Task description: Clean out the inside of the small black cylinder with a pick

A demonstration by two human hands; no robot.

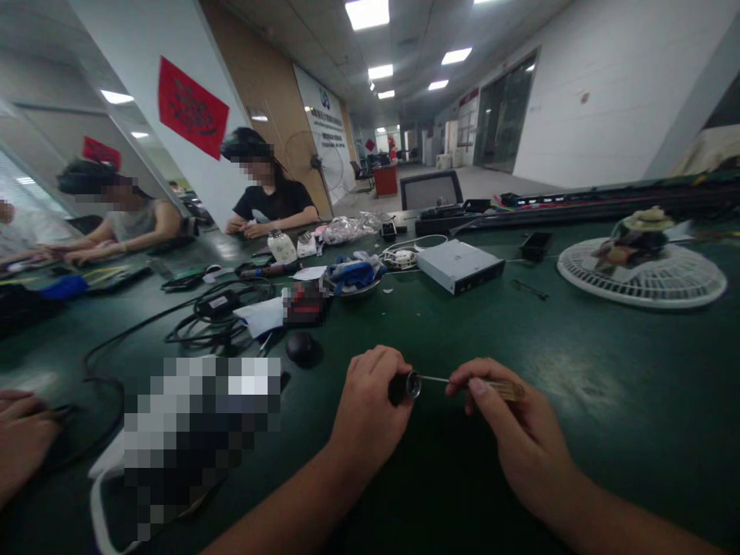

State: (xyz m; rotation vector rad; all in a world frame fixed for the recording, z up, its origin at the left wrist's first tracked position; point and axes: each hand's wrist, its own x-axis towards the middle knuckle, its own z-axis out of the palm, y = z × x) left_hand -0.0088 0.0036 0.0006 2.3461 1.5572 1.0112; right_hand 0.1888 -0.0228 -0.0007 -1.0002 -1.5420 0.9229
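My left hand (pixel 370 405) is wrapped round a short dark cylinder (pixel 412 384) with a shiny metal ring at its open end, which faces right. Most of its body is hidden by the fingers, so its kind does not show. In my right hand (pixel 517 428) is a screwdriver (pixel 506 391) with an amber handle and a thin metal shaft. The shaft points left, its tip at the cylinder's ringed end; whether it touches or enters cannot be made out. Both hands are just above the dark green table (pixel 456 470).
A black mouse (pixel 301 348), coiled black cable (pixel 202 327), silver disc drive (pixel 456 264) and white fan guard (pixel 641 270) lie beyond my hands. A bowl with blue material (pixel 354 274) stands among clutter. Another person's hand (pixel 23 439) is at left; several people sit across the table.
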